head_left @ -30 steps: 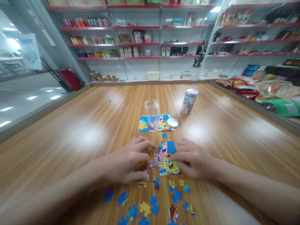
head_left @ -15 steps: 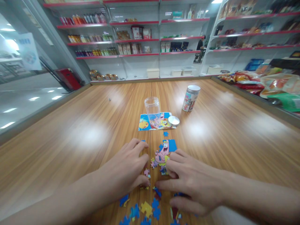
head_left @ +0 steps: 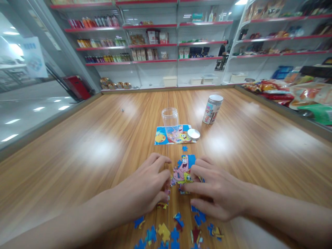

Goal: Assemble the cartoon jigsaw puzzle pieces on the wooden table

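Note:
A partly joined jigsaw puzzle lies between my hands, showing a pink cartoon character on blue. My left hand rests on the table at the puzzle's left, fingers bent and apart, hiding some pieces under its fingertips. My right hand covers the puzzle's right side; its index fingertip touches the lower edge, its thumb is spread away near loose blue pieces. Neither hand visibly grips anything. Closer to me lie several loose pieces, among them a yellow piece. One blue piece sits above the puzzle.
Beyond the puzzle lies a picture sheet with a clear plastic jar and a silver lid on it. A labelled can stands farther right. Packaged goods lie beyond the table's right edge, and stocked shelves line the back.
My right hand has moved from the loose pieces up to the puzzle's lower edge, uncovering pieces near me. My left hand has shifted slightly right, closer to the puzzle.

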The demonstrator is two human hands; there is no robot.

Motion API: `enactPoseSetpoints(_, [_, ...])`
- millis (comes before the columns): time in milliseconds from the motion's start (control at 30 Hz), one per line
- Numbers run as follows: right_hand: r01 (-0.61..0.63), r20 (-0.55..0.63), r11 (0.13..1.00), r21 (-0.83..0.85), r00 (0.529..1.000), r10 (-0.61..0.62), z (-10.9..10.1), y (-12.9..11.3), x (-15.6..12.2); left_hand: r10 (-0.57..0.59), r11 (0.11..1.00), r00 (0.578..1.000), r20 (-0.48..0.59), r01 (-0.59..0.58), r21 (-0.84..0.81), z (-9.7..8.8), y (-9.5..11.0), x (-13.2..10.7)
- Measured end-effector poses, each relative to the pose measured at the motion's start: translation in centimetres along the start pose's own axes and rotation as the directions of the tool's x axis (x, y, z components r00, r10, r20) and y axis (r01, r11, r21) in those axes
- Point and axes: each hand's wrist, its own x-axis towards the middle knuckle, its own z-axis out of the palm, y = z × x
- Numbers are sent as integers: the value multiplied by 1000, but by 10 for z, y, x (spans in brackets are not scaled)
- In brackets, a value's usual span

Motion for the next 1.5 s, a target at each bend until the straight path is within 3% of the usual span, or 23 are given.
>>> enactPoseSetpoints(133, [-37, -42, 999, -9, 998, 37, 3, 1, -1, 98, 994, 986, -133, -92, 52, 9, 3, 2])
enactPoseSetpoints(233, [-59, -79, 998, -9, 995, 58, 4, 3, -1, 118, 992, 978, -173, -110, 57, 17, 2, 5])
enactPoseSetpoints(900, [-67, -44, 997, 28, 997, 68, 4, 6, -2, 122, 992, 974, -191, -123, 8, 15, 2, 5])
enactPoseSetpoints(1133, [-71, -36, 997, 29, 997, 72, 3, 6, -1, 291, 957, 935, -202, -289, 37, 10, -7, 6])
enactPoseSetpoints(1500, [-65, -57, 998, 26, 996, 66, 3, 12, -3, 368, 923, 896, -247, -384, -18, 11, -31, 12])
